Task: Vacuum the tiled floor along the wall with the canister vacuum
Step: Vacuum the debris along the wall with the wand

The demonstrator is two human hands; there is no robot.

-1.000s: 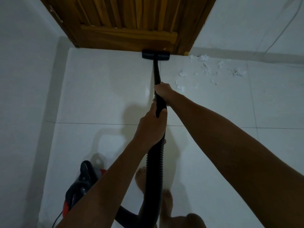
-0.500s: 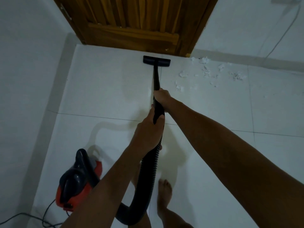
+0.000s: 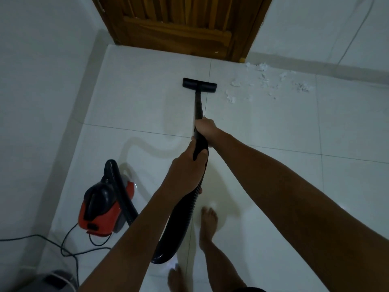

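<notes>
Both hands grip the wand [image 3: 199, 106]: right hand [image 3: 205, 128] ahead, left hand [image 3: 185, 171] behind. Its floor head [image 3: 199, 85] sits at twelve o'clock; paper scraps [image 3: 265, 81] lie at one.

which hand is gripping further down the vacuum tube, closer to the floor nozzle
The right hand, on the rigid wand nearer the floor nozzle; the left hand holds behind it.

Wooden door [image 3: 179, 24] shut at top, brown frame [image 3: 250, 39] right of it. Thin cable [image 3: 355, 28] runs down white right wall. Grey object [image 3: 52, 281] at bottom left corner, partly cut off, kind unclear. Bare feet [image 3: 207, 224] on tiles, one ahead of other.
</notes>
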